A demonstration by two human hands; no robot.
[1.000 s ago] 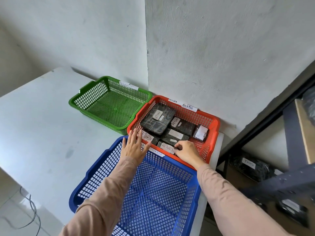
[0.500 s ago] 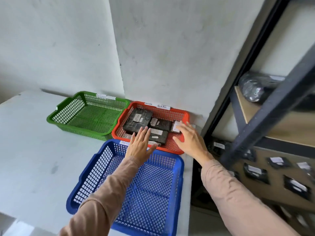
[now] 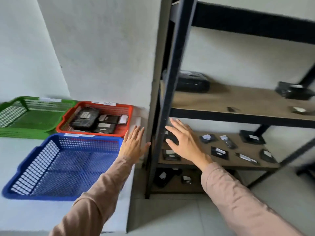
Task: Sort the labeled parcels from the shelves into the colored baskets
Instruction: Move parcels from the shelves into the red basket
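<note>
Three mesh baskets stand on a white table at the left: a green basket (image 3: 10, 132), a red basket (image 3: 130, 109) holding several black labeled parcels (image 3: 85, 117), and a blue basket (image 3: 25, 164) nearest me. My left hand (image 3: 133, 144) hovers open beside the blue basket's far right corner. My right hand (image 3: 183, 139) is open, fingers spread, in front of the middle shelf (image 3: 238, 159) of the dark metal rack, over a black parcel (image 3: 171, 138). Several more labeled black parcels (image 3: 219, 152) lie spread on that shelf.
The rack's upright post (image 3: 170, 82) stands between my two hands. The upper shelf (image 3: 238, 99) carries a large black parcel (image 3: 192, 81) and another at the right (image 3: 296, 91). The lowest shelf holds more parcels (image 3: 163, 178). White wall behind, pale floor below.
My view has swung right from the baskets to the rack. Both hands left the red basket empty; the right one has moved across the post to the middle shelf.
</note>
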